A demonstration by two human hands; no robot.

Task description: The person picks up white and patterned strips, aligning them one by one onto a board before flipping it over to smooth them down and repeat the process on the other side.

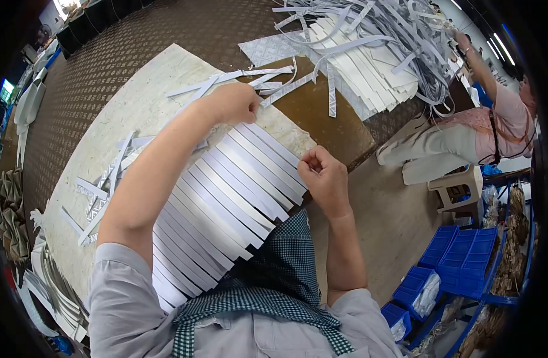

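Observation:
Long white strips [226,179] lie side by side in a slightly overlapping row on the pale board, their near ends staggered at its edge. At the far end of the outermost right strip, my left hand [235,102] is closed, its fingertips partly hidden from view. My right hand [325,179] pinches with thumb and forefinger at the near end of that same outer strip. Loose grey-white strips [220,77] are scattered just beyond my left hand. More cut pieces [110,179] lie to the left, partly behind my left forearm.
The pale board [166,71] extends under the row, with a brown board [339,134] beside it. A heap of strips [393,36] lies at the upper right. A person [489,119] stands at right, near a stool [459,185] and blue bins [465,256].

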